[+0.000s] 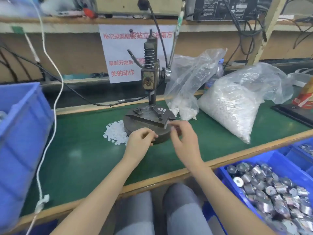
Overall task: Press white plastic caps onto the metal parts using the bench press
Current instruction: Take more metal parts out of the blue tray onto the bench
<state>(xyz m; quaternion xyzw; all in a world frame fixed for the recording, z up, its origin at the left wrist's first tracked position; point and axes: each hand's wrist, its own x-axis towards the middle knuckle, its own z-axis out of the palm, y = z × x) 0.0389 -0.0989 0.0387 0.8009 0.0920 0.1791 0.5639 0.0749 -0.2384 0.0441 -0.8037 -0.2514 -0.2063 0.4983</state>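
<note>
Fingers: your right hand (184, 141) has its fingers (176, 123) pinched on a small grey piece (166, 125), too blurred to call metal part or cap. Your left hand (139, 141) has its fingers curled, thumb towards fingertips; you cannot tell whether they hold anything.
Worktop: the green worktop (84, 150) carries the press, with both your hands over its middle.
Bench press: the bench press (149, 73) stands upright, its fixture (149, 114) on the round base (162, 135).
Cap stock: a clear bag (233, 106) of white caps lies to the right. A loose pile (116, 133) sits against the base's left side, just beside your left hand.
Metal parts: the metal parts (271, 189) are heaped in the blue bin (279, 160), low on your right, well apart from the press.
Key relation: the piece is at the base's near right edge. The fixture lies beyond your fingers and to their left, so your right hand is the nearer.
Long axis: cannot tell.
</note>
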